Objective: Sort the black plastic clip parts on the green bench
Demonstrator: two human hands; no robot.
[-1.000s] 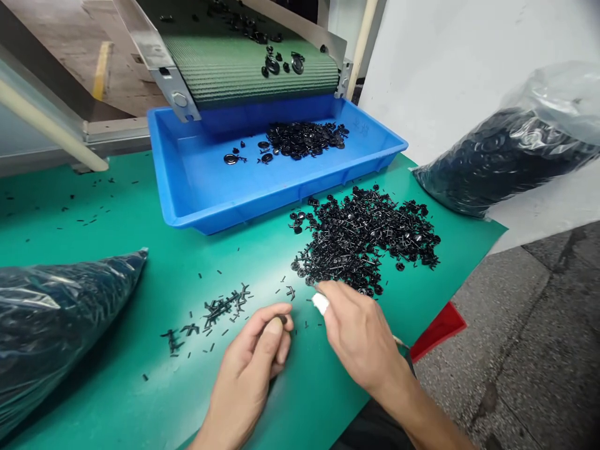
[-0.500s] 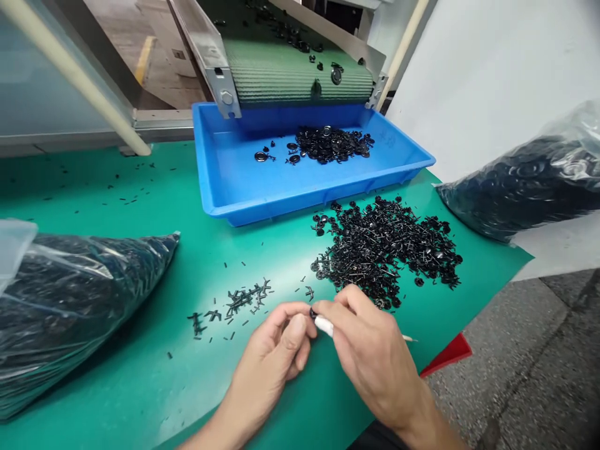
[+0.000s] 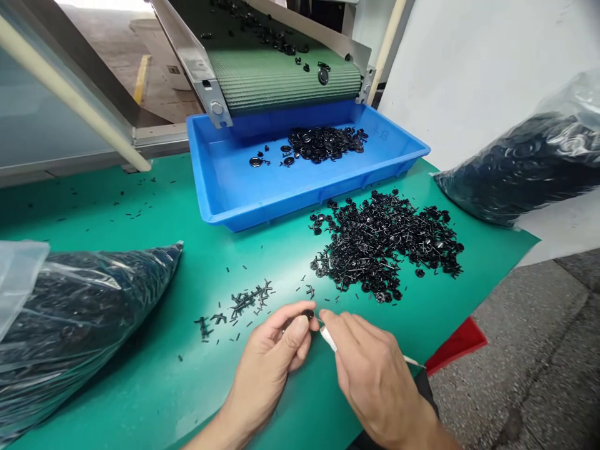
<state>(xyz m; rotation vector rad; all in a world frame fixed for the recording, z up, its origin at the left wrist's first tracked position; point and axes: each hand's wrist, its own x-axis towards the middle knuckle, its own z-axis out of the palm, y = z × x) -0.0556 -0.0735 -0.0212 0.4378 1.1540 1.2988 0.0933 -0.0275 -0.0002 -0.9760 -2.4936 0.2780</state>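
Between the thumb and fingers of my left hand (image 3: 274, 356) is a small round black plastic part (image 3: 308, 313). My right hand (image 3: 375, 369) is closed around a thin tool with a white grip (image 3: 328, 339). The tool's narrow tip points at the edge of the black part; whether they touch I cannot tell. Its pale rear end pokes out beyond my right hand. Just past my hands lies a large pile of black plastic parts (image 3: 382, 244). Cut-off black sprue pieces (image 3: 246, 301) are scattered left of it on the green tabletop (image 3: 197, 387).
A blue tray (image 3: 276, 212) holding black parts stands under the end of a green conveyor belt (image 3: 285, 84). Filled plastic bags flank the work area, one on the left (image 3: 89, 312), another on the right (image 3: 520, 169). A red bin (image 3: 457, 347) shows below the table's right edge.
My right hand has drawn back slightly to the right from the black part, which now shows more fully in my left hand. The camera view has shifted a little.
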